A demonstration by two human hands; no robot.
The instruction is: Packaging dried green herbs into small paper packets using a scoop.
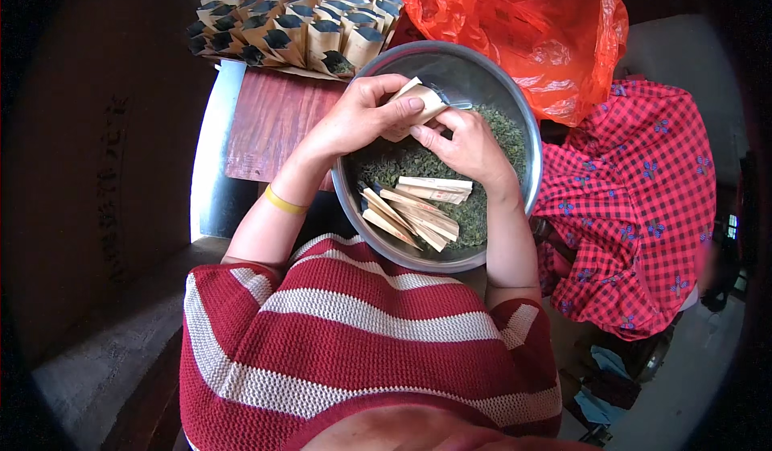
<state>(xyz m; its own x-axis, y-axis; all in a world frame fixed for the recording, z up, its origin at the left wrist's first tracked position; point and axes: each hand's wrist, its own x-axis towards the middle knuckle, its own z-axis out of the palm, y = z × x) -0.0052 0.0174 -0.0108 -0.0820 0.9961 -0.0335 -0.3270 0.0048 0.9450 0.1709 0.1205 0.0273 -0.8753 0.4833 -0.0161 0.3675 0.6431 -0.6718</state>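
Over a steel basin [534,167], my left hand [368,113] grips a small tan paper packet [427,102], its thumb across the front. The thumb and fingers of my right hand [473,146] pinch the packet's right edge. A small clear, shiny piece [461,106] shows just beyond the right fingers; what it is I cannot tell. Dried green leaves [506,131], like loose tea, lie in the basin under both hands. On the leaves nearest my body rest several flat folded paper packets [422,215].
Many upright, open-topped paper packets [325,37] crowd together at the upper left, some showing leaves. Below them is a reddish wooden board [271,125]. A red plastic bag [518,40] stands behind the basin, and red checked cloth [633,197] bulges at its right.
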